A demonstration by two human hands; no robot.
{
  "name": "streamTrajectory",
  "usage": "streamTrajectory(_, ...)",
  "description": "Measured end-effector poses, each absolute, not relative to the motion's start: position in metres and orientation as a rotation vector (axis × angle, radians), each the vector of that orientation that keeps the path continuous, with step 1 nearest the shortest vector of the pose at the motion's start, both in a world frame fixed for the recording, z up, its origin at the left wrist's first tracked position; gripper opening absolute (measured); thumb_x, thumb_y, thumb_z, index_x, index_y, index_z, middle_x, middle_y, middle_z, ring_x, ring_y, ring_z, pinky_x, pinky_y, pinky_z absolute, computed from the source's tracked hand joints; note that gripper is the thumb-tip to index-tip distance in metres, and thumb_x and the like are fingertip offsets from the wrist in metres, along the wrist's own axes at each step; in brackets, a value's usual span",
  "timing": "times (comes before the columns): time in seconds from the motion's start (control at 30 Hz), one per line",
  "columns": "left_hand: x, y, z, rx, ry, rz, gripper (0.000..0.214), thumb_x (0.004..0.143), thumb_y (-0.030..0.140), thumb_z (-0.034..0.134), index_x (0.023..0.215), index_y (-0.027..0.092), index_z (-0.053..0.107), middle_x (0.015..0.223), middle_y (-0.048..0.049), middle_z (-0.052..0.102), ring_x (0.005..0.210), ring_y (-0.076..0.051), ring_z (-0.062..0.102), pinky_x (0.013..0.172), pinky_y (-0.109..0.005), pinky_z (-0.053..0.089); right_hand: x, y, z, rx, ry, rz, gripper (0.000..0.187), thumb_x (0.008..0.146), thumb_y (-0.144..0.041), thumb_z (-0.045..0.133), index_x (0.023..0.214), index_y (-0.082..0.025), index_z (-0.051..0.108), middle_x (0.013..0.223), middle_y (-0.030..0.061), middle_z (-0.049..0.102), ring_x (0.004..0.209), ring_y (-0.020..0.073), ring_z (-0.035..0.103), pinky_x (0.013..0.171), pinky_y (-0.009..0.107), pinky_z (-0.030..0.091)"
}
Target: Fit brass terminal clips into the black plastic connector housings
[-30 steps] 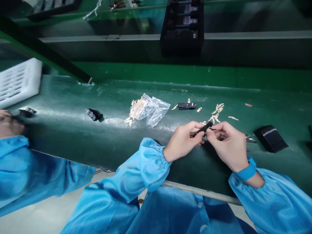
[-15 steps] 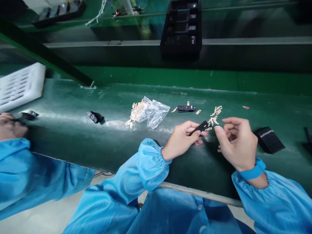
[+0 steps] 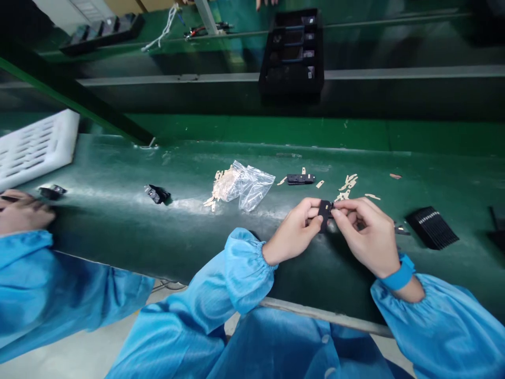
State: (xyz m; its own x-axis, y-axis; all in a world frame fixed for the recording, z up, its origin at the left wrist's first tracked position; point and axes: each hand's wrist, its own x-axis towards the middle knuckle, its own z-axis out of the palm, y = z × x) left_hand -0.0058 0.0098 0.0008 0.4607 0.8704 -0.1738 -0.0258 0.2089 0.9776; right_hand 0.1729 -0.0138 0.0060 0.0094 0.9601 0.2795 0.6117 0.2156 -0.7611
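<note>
My left hand [image 3: 294, 231] pinches a small black plastic part [image 3: 324, 213] above the green belt [image 3: 118, 210]. My right hand [image 3: 369, 234] meets it from the right, fingertips closed on the part's right edge. Loose tan metal strips [image 3: 347, 184] lie scattered just beyond my hands. A second black part [image 3: 300, 179] rests flat on the belt behind them. A clear plastic bag [image 3: 246, 184] spilling more tan strips lies to the left.
A ribbed black block [image 3: 432, 227] sits to the right of my hands. Another black part [image 3: 157, 193] lies further left on the belt. A co-worker's hand [image 3: 21, 213] and blue sleeve are at far left, beside a white tray [image 3: 35, 147]. A black tray [image 3: 294, 50] stands beyond.
My right hand, which had pulled away to the right half a second ago, has come back to the black part. The part has turned more upright in my left hand.
</note>
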Motion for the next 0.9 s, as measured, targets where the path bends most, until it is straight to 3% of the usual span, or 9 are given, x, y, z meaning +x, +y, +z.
streamTrajectory(0.37, -0.003, 0.004, -0.005, 1.202, 0.996, 0.783, 0.027, 0.09, 0.013, 0.061, 0.117, 0.017, 0.059, 0.1, -0.0051, 0.077, 0.089, -0.012, 0.073, 0.085, -0.023, 0.056, 0.169, -0.02, 0.006, -1.469, -1.809, 0.344, 0.004, 0.092, -0.02, 0.068, 0.096, -0.021, 0.071, 0.076, -0.0008, 0.063, 0.056, 0.0105, 0.051, 0.057, 0.026, 0.044)
streamTrajectory(0.67, 0.0, -0.003, -0.006, 1.284, 1.036, 0.826, 0.03, 0.09, 0.015, 0.063, 0.12, 0.019, 0.06, 0.107, -0.0055, 0.078, 0.096, -0.015, 0.076, 0.088, -0.026, 0.06, 0.162, -0.019, 0.009, -1.529, -1.663, 0.447, 0.009, 0.084, -0.013, 0.067, 0.079, -0.02, 0.064, 0.07, -0.0024, 0.059, 0.056, 0.01, 0.052, 0.053, 0.024, 0.043)
streamTrajectory(0.9, -0.003, -0.005, -0.003, 1.549, 1.096, 0.86, 0.03, 0.093, 0.015, 0.058, 0.123, 0.022, 0.06, 0.11, -0.0025, 0.078, 0.103, -0.015, 0.075, 0.091, -0.025, 0.06, 0.164, -0.019, 0.007, -1.592, -1.567, 0.594, 0.005, 0.084, -0.02, 0.067, 0.08, -0.021, 0.064, 0.067, -0.0023, 0.06, 0.055, 0.0113, 0.054, 0.054, 0.025, 0.045)
